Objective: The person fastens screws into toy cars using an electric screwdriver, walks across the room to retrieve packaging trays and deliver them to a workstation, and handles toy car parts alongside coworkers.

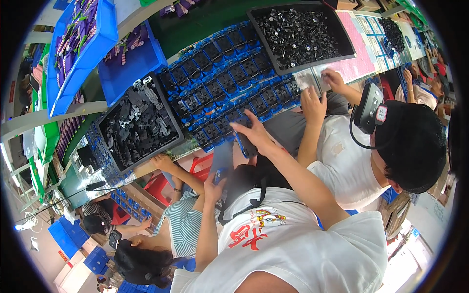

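My left hand [213, 186] is low in front of my body, its fingers closed round a small blue piece [218, 174] that shows only in part. Farther up, at the near edge of the bench, my right hand [255, 135] has thumb and forefinger curved over a blue-and-black piece [246, 145]; its other fingers are hidden. Beyond that hand, rows of blue holders [215, 80] with black moulded parts cover the bench. A black tray [139, 124] of loose black and grey parts lies to the left. Another black tray [303, 36], heaped with small round-headed black parts, lies at the far right.
A co-worker in a white shirt [349, 158] sits close on my right, hands over a clear bag [309, 80]. Another in a striped top [181, 224] reaches to the bench on my left. Blue bins [132, 73] with purple parts stand far left; a red stool [201, 168] is below the bench.
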The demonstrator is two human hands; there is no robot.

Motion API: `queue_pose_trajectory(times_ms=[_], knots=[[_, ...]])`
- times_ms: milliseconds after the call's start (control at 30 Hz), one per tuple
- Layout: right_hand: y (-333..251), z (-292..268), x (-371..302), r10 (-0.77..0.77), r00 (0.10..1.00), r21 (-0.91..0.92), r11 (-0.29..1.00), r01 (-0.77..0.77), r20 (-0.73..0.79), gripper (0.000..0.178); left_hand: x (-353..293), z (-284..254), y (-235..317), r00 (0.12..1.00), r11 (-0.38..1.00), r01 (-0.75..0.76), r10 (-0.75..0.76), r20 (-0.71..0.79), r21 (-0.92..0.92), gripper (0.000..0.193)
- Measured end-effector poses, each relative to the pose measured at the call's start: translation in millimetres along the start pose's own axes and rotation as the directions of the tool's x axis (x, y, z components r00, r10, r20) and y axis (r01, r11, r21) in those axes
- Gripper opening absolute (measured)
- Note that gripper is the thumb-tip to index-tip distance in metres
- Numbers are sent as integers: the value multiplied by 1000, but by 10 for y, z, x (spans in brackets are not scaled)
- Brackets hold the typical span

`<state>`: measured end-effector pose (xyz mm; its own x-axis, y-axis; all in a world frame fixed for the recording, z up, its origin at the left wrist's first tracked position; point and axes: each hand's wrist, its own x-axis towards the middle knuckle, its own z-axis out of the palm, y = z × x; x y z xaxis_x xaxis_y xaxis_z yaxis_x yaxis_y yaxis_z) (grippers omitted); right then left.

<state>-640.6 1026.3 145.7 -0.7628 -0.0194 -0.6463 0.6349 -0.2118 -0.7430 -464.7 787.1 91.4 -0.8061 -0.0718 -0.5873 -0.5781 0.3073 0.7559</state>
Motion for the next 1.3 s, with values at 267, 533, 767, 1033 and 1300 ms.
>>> queue_pose_trajectory(times_ms=[267,533,767,1033,1300], knots=[[-263,345,719,117,992,-46,992,-115,41,128,-79,80,152,997,997,76,-76,2,-31,35],[-287,367,850,149,987,31,988,-151,54,127,-110,102,15,999,997,19,-17,30,-77,36],[-83,483,778,37,999,89,995,-39,16,118,-44,-12,-9,999,998,-18,20,39,-55,31],[-47,442,559,-25,996,103,995,15,91,124,104,108,64,993,991,-33,46,105,-127,34],[-463,411,666,199,980,161,967,-197,4,98,96,119,180,979,977,-177,163,122,118,35]])
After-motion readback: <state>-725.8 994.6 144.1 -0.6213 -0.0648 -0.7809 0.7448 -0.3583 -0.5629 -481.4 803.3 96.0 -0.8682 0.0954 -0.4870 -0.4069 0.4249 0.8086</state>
